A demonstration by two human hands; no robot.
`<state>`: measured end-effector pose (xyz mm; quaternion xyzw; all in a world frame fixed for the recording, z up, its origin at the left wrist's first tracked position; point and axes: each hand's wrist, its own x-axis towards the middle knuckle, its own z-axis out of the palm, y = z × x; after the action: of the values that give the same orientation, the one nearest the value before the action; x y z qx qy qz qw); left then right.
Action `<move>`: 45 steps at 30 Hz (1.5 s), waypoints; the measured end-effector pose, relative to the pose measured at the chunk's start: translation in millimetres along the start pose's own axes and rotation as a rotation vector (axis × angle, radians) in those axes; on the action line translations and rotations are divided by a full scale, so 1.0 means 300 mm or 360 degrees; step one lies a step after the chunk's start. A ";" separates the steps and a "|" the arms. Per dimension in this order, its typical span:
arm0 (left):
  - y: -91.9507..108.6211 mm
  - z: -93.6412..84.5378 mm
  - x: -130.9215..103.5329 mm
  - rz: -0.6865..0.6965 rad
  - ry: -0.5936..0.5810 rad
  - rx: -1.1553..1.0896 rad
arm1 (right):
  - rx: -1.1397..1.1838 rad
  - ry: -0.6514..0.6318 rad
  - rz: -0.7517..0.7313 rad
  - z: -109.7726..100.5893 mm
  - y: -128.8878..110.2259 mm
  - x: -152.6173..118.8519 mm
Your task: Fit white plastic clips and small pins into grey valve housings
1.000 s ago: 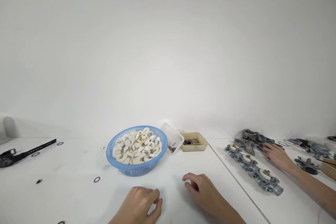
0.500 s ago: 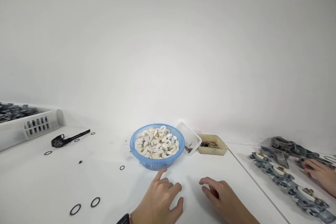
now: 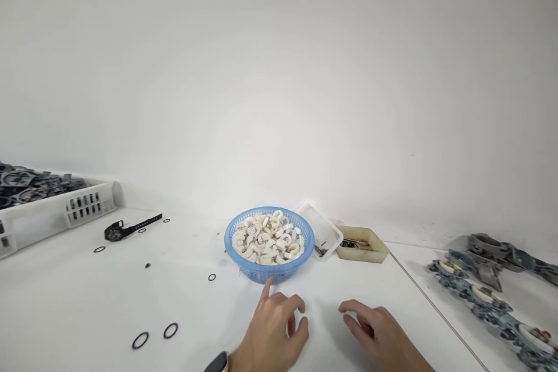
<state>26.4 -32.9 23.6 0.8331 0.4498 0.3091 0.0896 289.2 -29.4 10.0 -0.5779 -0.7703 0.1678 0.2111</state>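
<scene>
My left hand [image 3: 276,328] is over the white table just in front of a blue plastic basket [image 3: 270,270]. Its index finger stretches toward the basket's near side, and I cannot tell whether it touches. The other fingers curve apart from the thumb, with nothing between them. To its right, my right hand [image 3: 377,328] hovers with thumb and index finger apart, also holding nothing. The basket is filled with white ring-like plastic pieces [image 3: 268,238]. A dark wrist device [image 3: 217,362] shows at my left wrist.
Behind the basket lean a white tray [image 3: 320,229] and a beige tray [image 3: 368,253] holding small metal parts. Grey metal parts [image 3: 488,305] lie at right. At left are a white crate [image 3: 43,226], a black watch [image 3: 131,229] and several black rings [image 3: 140,340]. A seam crosses the table.
The whole view has shifted, so things appear further right. Another person's hand at the right edge is out of view. My hands hold nearly the same pose.
</scene>
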 end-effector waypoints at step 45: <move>-0.007 0.005 0.002 0.0045 0.0010 0.0074 | -0.0075 0.0022 -0.0034 -0.023 -0.026 -0.011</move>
<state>25.9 -31.0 21.7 0.8404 0.4452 0.3023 0.0643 287.1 -34.7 19.4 -0.5756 -0.7787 0.1432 0.2045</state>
